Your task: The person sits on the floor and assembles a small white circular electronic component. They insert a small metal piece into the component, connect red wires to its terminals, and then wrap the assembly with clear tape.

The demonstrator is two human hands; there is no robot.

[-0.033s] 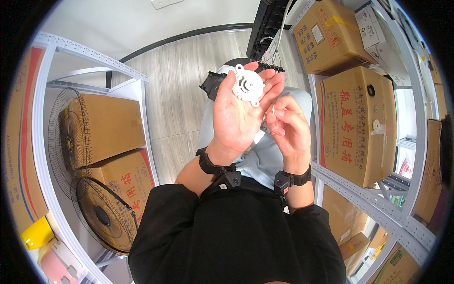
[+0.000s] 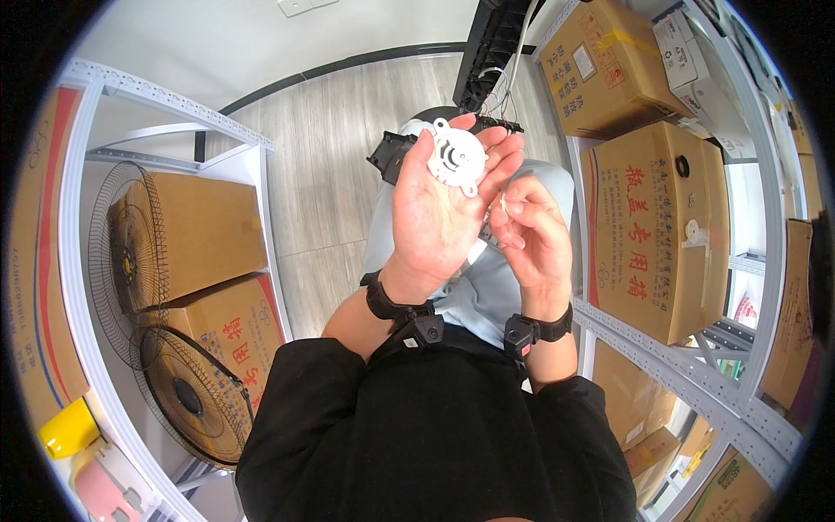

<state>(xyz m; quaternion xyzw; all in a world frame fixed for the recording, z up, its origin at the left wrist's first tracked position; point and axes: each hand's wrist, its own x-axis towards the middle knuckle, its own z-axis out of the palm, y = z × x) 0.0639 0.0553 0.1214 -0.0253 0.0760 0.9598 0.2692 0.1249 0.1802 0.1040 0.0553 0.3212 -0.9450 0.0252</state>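
Observation:
My left hand [image 2: 439,222] is turned palm up. A flat, round white plastic part [image 2: 448,165] with two looped ears and dark curved slots rests on its fingers, and the thumb lies against the part's edge. Close by on the right, my right hand [image 2: 535,239] pinches a small, thin white piece [image 2: 504,202] between thumb and fingertips. This piece is too small to name, and it is apart from the round part. Both hands are above my lap, with a black wristband device [image 2: 426,331] on the left wrist and a similar device [image 2: 522,331] on the right.
A black upright frame [image 2: 487,61] with loose cables stands ahead, and a black box-shaped part [image 2: 391,157] shows behind my left hand. Shelves flank me: wire fan grilles [image 2: 187,396] and cartons [image 2: 209,235] on the left, large cartons [image 2: 652,230] on the right.

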